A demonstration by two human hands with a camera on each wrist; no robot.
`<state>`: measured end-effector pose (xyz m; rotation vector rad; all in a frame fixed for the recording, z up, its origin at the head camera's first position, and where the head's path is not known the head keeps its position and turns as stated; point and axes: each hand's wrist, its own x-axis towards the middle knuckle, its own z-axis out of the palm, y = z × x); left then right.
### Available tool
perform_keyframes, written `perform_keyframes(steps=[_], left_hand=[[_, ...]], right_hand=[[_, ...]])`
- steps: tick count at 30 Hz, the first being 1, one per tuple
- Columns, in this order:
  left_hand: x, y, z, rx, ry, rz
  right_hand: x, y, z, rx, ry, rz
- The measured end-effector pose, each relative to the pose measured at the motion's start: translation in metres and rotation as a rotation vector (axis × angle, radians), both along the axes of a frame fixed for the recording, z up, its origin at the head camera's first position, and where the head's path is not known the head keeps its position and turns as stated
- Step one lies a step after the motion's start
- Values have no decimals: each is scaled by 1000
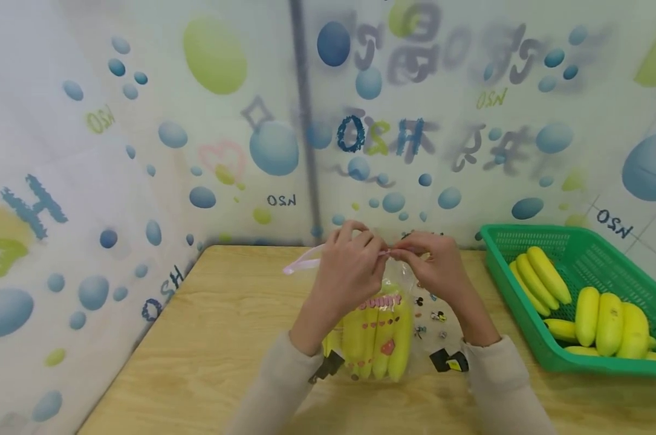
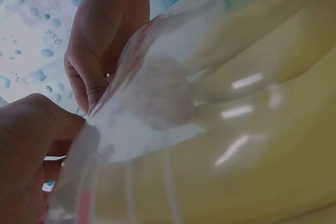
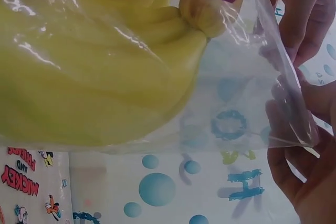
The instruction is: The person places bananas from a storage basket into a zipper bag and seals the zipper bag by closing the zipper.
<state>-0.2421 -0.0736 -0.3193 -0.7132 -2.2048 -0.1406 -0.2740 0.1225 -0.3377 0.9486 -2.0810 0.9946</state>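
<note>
A clear plastic bag (image 1: 409,314) w/ a bunch of bananas (image 1: 373,338) inside stood near the table's (image 1: 208,350) back edge, about mid-width. Left hand (image 1: 349,269) & right hand (image 1: 433,263) both pinched the bag's top edge, fingertips nearly meeting. A pink strip (image 1: 303,263) trailed left from the left hand. A green basket (image 1: 594,254) w/ loose bananas sat at the table's right edge.

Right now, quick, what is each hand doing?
Left hand: pinching the top edge of the clear bag of bananas.
Right hand: pinching that same edge.
</note>
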Motion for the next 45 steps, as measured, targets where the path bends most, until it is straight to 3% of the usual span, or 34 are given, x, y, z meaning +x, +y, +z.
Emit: perform_keyframes(steps=[6, 18, 23, 28, 32, 39, 45], left_hand=[[1, -6, 3, 4, -39, 12], [7, -20, 11, 15, -196, 39], [6, -21, 11, 43, -202, 24], [4, -20, 9, 48, -196, -23], [3, -17, 7, 15, -136, -35], [2, -15, 3, 50, -116, -65], [2, -16, 6, 42, -133, -40]], right_hand=[[0, 4, 2, 9, 44, -7], [2, 11, 5, 16, 24, -8], [5, 12, 10, 48, 44, -43], [18, 3, 14, 171, 91, -216], [27, -13, 17, 307, 161, -305], [30, -19, 18, 307, 191, -321], [27, -16, 21, 309, 189, -319]])
